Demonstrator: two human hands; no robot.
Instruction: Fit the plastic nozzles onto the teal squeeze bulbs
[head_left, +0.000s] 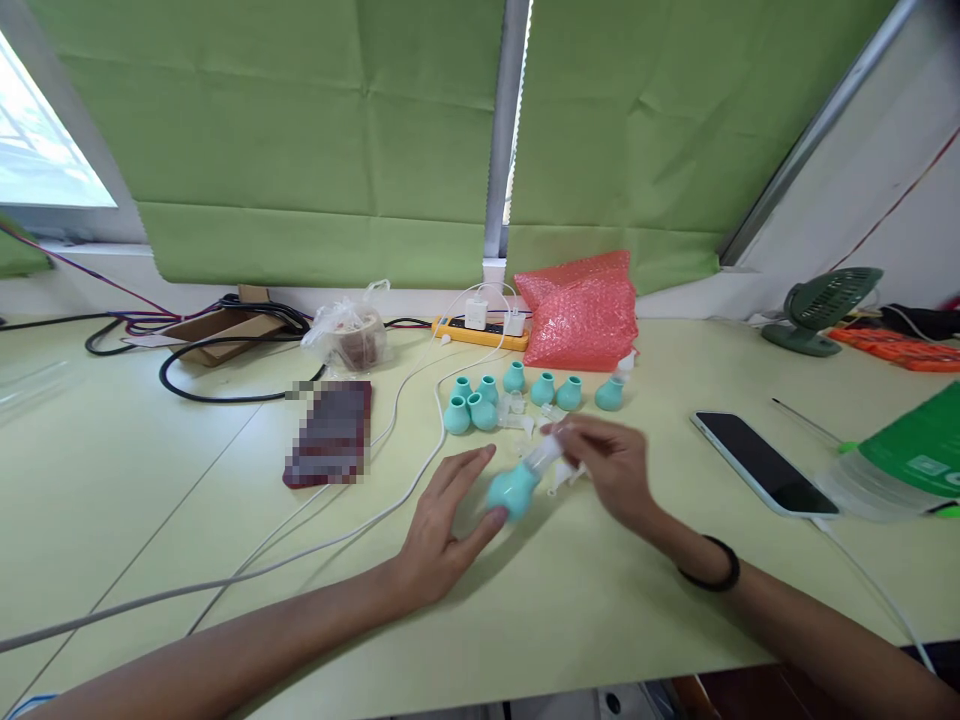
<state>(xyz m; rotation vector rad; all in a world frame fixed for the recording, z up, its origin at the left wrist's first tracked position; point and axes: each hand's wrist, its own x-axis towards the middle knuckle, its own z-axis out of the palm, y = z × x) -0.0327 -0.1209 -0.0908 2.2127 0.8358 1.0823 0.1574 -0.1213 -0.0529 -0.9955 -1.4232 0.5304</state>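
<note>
I'm standing here looking at a person's two hands over the pale yellow table (600, 620), and between them, near the middle, is a teal squeeze bulb (511, 493). The right hand (615, 465) pinches a clear tip (545, 453) at the neck of that bulb. The left hand (439, 530) is spread wide on the other side, its thumb right at the round end and its pointing finger apart from the bulb; I can't tell if the thumb is pushing. The hands don't touch each other. As I see it, the job is still near its start. One bulb with a clear top (609, 394) stands on the far side, at the right end of the bunch, and it looks done. The one in the hands looks about half done or better, but it's too blurry to tell how deep the tip sits. Seven open bulbs (481, 411) stand with bare necks, so I'd say those are left to do, and loose clear pieces (514, 421) lie next to them, too jumbled to count. The bulb in the hands lies on a slant: its fat round end points near and left, and its neck and tip point far and right. Its long line runs that same way, from near left to far right. I can't tell if it touches the table.
</note>
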